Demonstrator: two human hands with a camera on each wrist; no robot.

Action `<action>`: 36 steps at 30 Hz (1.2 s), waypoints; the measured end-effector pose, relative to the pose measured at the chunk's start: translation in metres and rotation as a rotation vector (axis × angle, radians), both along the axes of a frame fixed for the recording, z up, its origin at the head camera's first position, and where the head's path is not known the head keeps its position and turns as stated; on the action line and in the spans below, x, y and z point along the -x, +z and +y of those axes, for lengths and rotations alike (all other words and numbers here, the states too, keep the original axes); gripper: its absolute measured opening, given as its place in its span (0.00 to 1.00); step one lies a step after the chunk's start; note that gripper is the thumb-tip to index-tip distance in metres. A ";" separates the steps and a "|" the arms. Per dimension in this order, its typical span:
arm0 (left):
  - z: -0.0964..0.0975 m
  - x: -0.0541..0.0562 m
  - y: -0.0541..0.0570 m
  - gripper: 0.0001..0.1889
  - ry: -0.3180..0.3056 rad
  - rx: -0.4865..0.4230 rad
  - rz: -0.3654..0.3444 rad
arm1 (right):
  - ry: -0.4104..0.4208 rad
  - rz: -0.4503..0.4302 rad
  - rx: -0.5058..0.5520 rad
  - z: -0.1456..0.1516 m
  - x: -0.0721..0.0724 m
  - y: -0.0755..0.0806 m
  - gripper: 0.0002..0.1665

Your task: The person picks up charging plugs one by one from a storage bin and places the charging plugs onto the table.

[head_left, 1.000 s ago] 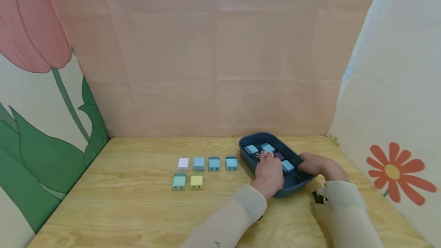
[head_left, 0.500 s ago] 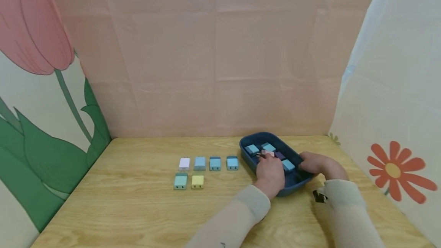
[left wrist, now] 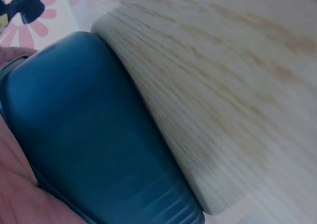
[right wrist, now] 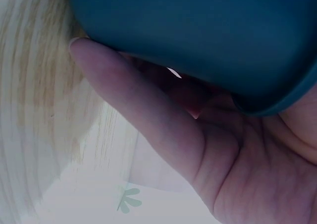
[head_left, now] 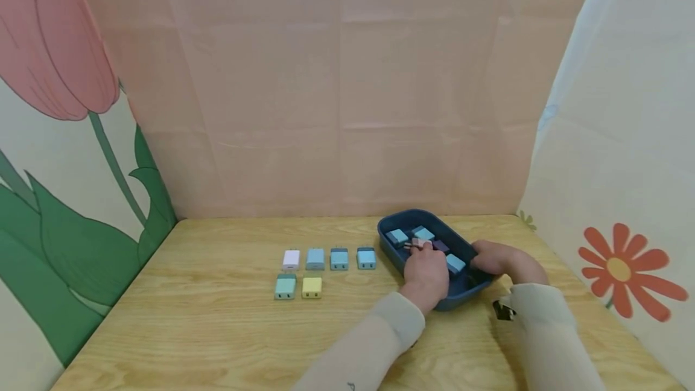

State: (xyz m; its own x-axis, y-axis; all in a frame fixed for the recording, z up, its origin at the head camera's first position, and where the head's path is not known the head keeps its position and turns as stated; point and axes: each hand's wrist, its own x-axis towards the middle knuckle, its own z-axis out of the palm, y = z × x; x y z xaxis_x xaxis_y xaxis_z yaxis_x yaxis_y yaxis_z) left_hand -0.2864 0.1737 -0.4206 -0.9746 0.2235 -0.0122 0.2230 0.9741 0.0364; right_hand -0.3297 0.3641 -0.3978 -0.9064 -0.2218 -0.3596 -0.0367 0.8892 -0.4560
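Surface: pale wood-grain surface (head_left: 217, 343), bounded behind by a plain peach cloth (head_left: 336, 107).
Side panels: left, a cloth printed with a large pink tulip (head_left: 70, 53); right, a white cloth printed with an orange-red flower (head_left: 618, 270).
Container: one dark blue, round-cornered tray (head_left: 458, 301), set aslant at the right rear of the surface.
Obstructions: left hand (head_left: 427, 271) covers part of the tray's near left side; right hand (head_left: 491, 257) covers part of its right rim.
Sleeves: two, cream; a small black device (head_left: 504, 311) at the right cuff.
Adapters on surface, rear row: four box-shaped plastic plug adapters, namely one pale lilac (head_left: 291, 260), one plain pale blue (head_left: 315, 259), two light blue with dark blue ends (head_left: 339, 260) (head_left: 366, 259).
Adapters on surface, front row: two, one mint green with darker end (head_left: 285, 287), one yellow (head_left: 312, 287).
Adapters visible in tray: five, namely three light blue (head_left: 398, 238) (head_left: 423, 233) (head_left: 455, 263), one dark purple (head_left: 441, 247), one pink with metal prongs (head_left: 422, 242).
Left hand, state: inside the tray, fingertips at the pink adapter; pinch or mere touch cannot be told.
Right hand, state: grasping the tray's right side, one finger along the outer wall.
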 end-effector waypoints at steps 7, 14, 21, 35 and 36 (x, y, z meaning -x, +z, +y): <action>-0.002 -0.002 -0.001 0.27 -0.003 -0.048 0.031 | 0.001 0.012 0.007 0.000 -0.002 0.000 0.17; -0.002 -0.001 -0.001 0.31 0.041 -0.059 0.038 | 0.028 0.041 -0.017 -0.001 -0.002 0.002 0.16; -0.002 -0.002 0.000 0.28 0.038 -0.039 0.030 | 0.036 0.049 -0.046 -0.001 -0.003 0.001 0.17; 0.000 0.001 -0.004 0.29 0.048 -0.044 0.030 | 0.007 0.021 -0.038 0.000 -0.001 0.000 0.18; 0.000 0.001 -0.004 0.29 0.049 -0.047 0.029 | 0.006 0.020 -0.038 -0.001 -0.001 0.000 0.19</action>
